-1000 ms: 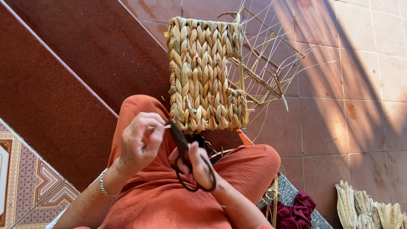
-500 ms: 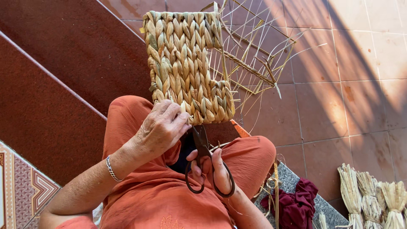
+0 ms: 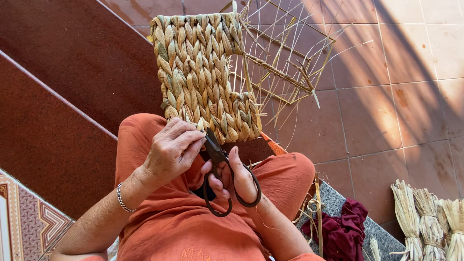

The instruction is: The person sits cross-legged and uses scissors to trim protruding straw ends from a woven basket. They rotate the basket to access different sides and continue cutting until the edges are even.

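A half-woven basket of braided straw on a thin stick frame rests on my knees, its woven side toward me. My left hand pinches something at the lower edge of the weave, fingers together. My right hand grips dark scissors through their loops, with the blades pointing up to the basket's bottom edge, right beside my left fingers. What the left fingers pinch is too small to make out.
Orange trousers cover my legs. A dark red cloth lies on a grey stone slab at lower right. Bundles of dried straw stand at the right edge. Dark red steps run along the left; tiled floor lies beyond.
The view has shifted, so basket and hands sit further right than a second ago. My left hand has crept to the weave's lower edge, and the scissor blades have risen to meet it.
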Demonstrator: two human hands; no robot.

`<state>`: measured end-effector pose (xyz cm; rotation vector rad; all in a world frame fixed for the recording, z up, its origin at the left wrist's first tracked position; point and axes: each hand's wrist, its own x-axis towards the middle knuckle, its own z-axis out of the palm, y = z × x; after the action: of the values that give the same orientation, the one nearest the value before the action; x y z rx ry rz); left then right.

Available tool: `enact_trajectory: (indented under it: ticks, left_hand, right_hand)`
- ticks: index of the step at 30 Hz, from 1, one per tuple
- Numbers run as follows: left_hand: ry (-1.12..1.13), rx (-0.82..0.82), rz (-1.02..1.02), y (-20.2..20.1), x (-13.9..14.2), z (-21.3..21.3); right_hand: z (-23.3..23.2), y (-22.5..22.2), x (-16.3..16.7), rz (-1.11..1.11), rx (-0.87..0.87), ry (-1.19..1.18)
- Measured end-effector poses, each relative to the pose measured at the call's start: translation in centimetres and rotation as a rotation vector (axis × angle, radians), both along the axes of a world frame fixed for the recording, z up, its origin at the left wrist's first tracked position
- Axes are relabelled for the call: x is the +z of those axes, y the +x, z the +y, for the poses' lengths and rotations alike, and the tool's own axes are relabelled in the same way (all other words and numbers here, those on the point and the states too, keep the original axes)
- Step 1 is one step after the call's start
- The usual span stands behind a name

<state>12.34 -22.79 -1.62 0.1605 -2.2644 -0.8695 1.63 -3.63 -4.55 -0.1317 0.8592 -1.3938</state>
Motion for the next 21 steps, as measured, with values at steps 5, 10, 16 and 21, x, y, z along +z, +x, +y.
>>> enact_trajectory:
  ticks: [5,10,16,21]
  left_hand:
    - [0.015,0.000,0.023,-0.3,-0.7,0.0]
    - [0.255,0.030,0.062,0.4,-1.2,-0.2]
    - [0.320,0.160,-0.021,2.5,0.0,-3.0]
    - [0.091,0.322,-0.110,4.3,0.0,-4.6]
  right_hand:
    - [-0.2,0.5,-0.6,-0.002,-0.074,-0.030]
    - [1.4,0.4,-0.5,0.383,-0.061,0.002]
    - [5.4,-2.7,-0.4,0.891,-0.231,-0.155]
    - [7.0,-4.6,-0.7,0.811,-0.392,0.047]
